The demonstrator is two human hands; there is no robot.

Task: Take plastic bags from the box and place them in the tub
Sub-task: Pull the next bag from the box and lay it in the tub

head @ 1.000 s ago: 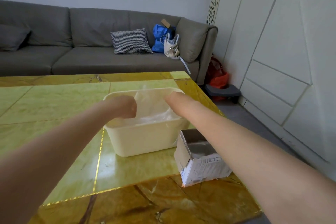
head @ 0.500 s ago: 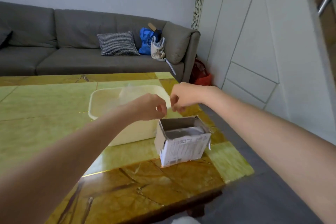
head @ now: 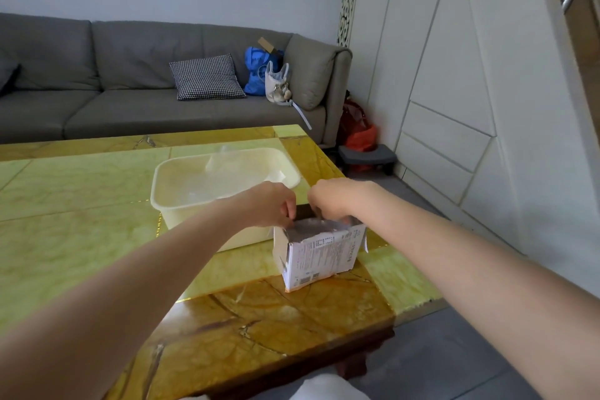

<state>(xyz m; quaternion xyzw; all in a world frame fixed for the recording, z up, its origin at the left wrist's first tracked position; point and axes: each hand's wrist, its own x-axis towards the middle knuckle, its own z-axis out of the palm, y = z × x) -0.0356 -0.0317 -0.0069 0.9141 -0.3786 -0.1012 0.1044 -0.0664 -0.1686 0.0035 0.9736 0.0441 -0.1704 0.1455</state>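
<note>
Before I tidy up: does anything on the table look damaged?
Yes. The cardboard box beside the tub has a ragged, torn-open top edge, where both hands, left hand and right hand, reach in.

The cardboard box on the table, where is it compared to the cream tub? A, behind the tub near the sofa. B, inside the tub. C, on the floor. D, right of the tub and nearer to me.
D: the cardboard box stands on the table just right of the cream tub and closer to the camera, with both hands at its open top.
</note>
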